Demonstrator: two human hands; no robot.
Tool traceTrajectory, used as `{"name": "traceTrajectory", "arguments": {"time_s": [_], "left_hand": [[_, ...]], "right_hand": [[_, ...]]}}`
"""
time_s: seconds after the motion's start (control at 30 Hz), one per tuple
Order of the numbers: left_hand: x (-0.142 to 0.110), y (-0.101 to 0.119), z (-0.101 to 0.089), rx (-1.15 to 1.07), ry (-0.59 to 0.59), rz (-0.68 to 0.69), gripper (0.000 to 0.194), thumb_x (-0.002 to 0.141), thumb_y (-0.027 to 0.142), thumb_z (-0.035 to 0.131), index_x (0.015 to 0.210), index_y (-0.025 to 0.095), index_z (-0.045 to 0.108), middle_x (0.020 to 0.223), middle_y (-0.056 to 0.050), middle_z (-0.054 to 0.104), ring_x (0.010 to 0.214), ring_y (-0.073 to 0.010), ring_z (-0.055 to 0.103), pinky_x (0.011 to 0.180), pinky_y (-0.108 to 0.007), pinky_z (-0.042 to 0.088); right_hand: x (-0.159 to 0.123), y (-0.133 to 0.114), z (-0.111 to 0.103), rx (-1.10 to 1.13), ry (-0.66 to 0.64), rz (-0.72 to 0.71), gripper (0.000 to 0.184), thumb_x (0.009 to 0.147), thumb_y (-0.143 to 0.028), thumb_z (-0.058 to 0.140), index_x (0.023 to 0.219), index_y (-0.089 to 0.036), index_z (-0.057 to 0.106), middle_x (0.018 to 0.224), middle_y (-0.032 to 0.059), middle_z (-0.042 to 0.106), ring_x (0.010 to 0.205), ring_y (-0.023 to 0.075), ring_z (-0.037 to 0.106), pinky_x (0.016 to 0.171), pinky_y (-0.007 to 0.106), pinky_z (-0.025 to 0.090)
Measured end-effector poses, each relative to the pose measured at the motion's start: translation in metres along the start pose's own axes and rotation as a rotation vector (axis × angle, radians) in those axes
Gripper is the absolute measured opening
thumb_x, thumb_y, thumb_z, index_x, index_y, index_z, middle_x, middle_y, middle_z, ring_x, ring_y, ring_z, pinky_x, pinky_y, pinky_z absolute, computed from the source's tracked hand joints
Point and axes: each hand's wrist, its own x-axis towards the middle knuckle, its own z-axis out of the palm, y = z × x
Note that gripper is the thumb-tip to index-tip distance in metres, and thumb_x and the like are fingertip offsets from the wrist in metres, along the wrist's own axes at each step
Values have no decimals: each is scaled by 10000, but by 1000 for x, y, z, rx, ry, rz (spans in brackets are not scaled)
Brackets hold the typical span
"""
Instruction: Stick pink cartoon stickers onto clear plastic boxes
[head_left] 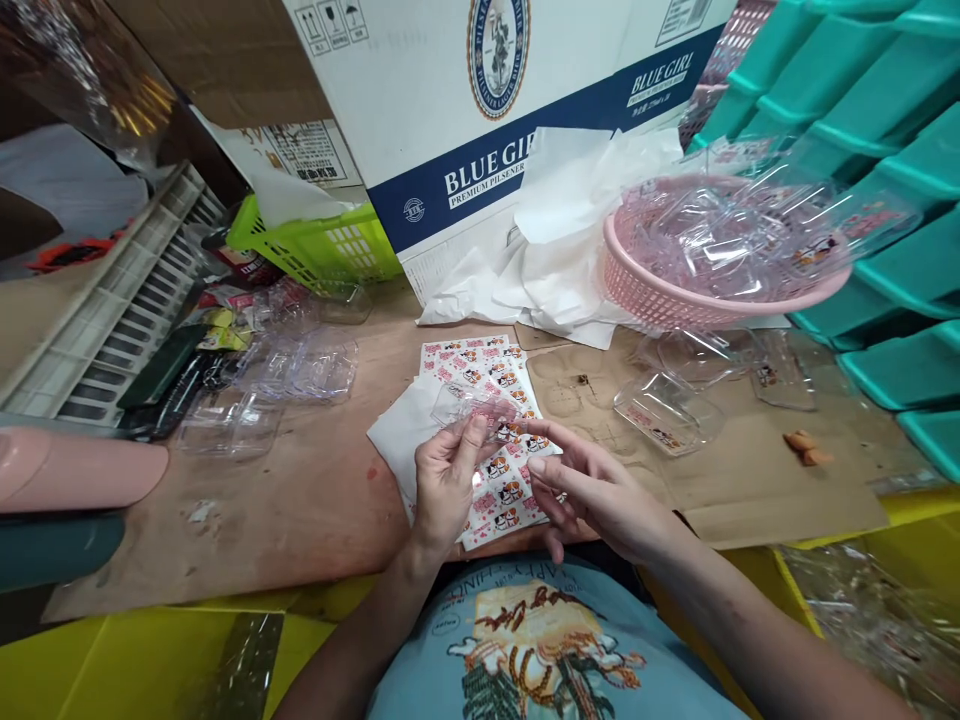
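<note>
My left hand (444, 480) is closed, thumb and fingers pinching a clear plastic piece (454, 402) above the middle of the table. Pink print shows on or through this piece. Close by on its right is my right hand (592, 485), thumb and fingers apart; the index fingertip is near the piece's edge, and I cannot tell if it touches. Sticker sheets (504, 492) with cartoon cats and pink lettering lie beneath both hands. Plain white paper (394, 430) sticks out on the left of the sheets.
Clear plastic pieces (322, 365) lie at the left, and a stickered clear piece (664, 415) at the right. A pink basket (720, 305) is heaped with more. Behind are a beer carton (420, 120), a green basket (352, 250) and stacked teal bins (892, 360).
</note>
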Motion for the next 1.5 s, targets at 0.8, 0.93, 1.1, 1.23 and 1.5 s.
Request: {"name": "traceTrajectory", "arguments": {"time_s": [0.8, 0.93, 1.1, 1.23, 1.5], "left_hand": [[-4, 20, 22, -158, -241, -246, 216, 752, 332, 812, 913, 191, 781, 947, -78, 784, 914, -238, 738, 895, -426, 598], [16, 22, -5, 327, -217, 15, 544, 777, 396, 773, 1278, 227, 645, 1284, -118, 668, 1178, -298, 637, 1044, -488, 494], [70, 14, -78, 1202, 152, 294, 735, 648, 458, 824, 1284, 172, 593, 1353, -172, 564, 1321, -392, 442, 1131, -565, 298], [80, 17, -92, 1109, 95, 195, 298, 691, 426, 764, 854, 190, 683, 950, -74, 686, 1014, -297, 594, 958, -423, 442], [55, 44, -66, 444, -77, 125, 261, 724, 385, 803, 836, 159, 733, 858, -39, 732, 756, -154, 627, 718, -235, 481]], "right_hand": [[-15, -17, -18, -1280, 433, -677, 707, 944, -389, 596, 1562, -272, 271, 1324, 127, 576, 1178, 288, 558, 990, 449, 485], [-42, -40, -68, -1318, 698, -790, 644, 946, -330, 603, 1532, -286, 339, 1335, 126, 539, 1186, 266, 553, 1008, 447, 479], [-50, -57, -123, -1853, 924, -764, 569, 937, -350, 602, 1478, -261, 449, 1484, 190, 431, 1372, 426, 379, 1049, 683, 332], [-13, -56, -78, -1654, 727, -944, 610, 950, -342, 586, 1518, -265, 378, 1499, 172, 431, 1395, 365, 392, 1086, 601, 373], [100, -55, -16, -1138, 180, -589, 592, 872, -198, 633, 1437, -168, 456, 1076, 117, 674, 925, 220, 625, 835, 406, 524]]}}
